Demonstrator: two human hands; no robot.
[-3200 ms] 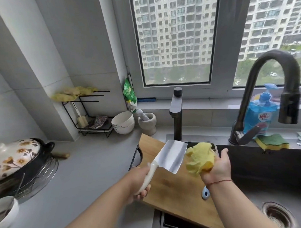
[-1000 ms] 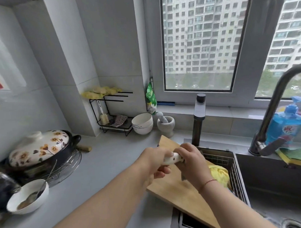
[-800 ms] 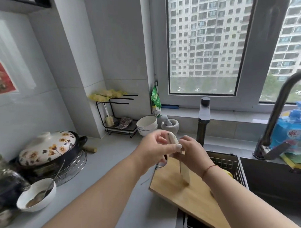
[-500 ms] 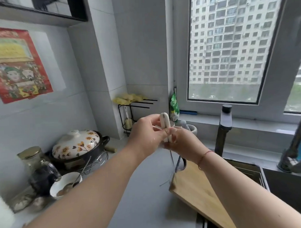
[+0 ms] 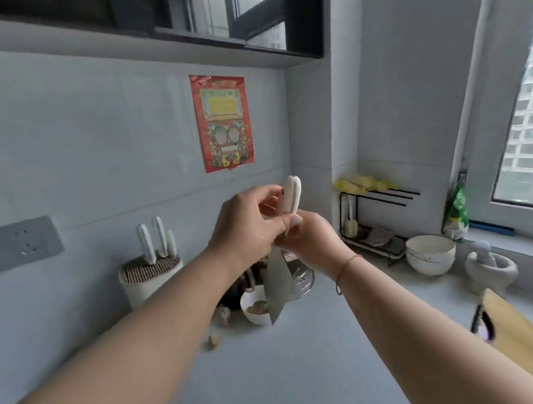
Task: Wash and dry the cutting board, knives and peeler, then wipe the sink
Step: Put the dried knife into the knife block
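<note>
I hold the cleaver (image 5: 277, 287) upright in front of me, white handle at the top and steel blade pointing down over the grey counter. My left hand (image 5: 248, 228) and my right hand (image 5: 309, 241) both grip the handle, fingers curled round it. A white knife block (image 5: 148, 281) with three white-handled knives stands against the wall at the left, apart from the blade. The wooden cutting board (image 5: 517, 329) shows at the lower right edge. The sink, peeler and yellow cloth are out of view.
A small bowl (image 5: 257, 308) with food sits on the counter right behind the blade tip. White bowls (image 5: 430, 255) and a mortar (image 5: 491, 269) stand near the window. A black rack (image 5: 377, 222) with a yellow cloth fills the corner. A red poster hangs on the wall.
My view has swung left and up, away from the sink toward the wall and knife block. Both hands carried the cleaver left with the blade hanging down; the cutting board slid to the right edge.
</note>
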